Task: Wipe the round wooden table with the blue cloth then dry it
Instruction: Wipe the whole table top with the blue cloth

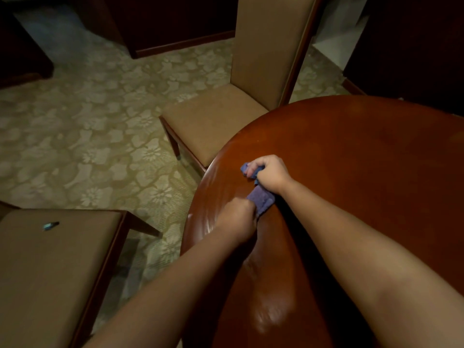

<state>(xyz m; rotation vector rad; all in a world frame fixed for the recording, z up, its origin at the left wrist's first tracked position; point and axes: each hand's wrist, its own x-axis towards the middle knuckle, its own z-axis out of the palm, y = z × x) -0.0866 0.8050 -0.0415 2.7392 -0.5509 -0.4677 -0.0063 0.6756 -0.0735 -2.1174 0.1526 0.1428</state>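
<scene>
Two tan chairs [221, 121], patterned carpet [100, 136]

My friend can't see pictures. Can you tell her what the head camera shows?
Two hands, left hand and right hand, grip a blue cloth over the edge of a round wooden table. Two tan chairs stand on patterned carpet beside it.

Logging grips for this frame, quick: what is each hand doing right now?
Left hand: closed, gripping the near end of the cloth.
Right hand: closed, gripping the far end of the cloth, over the table.
</scene>
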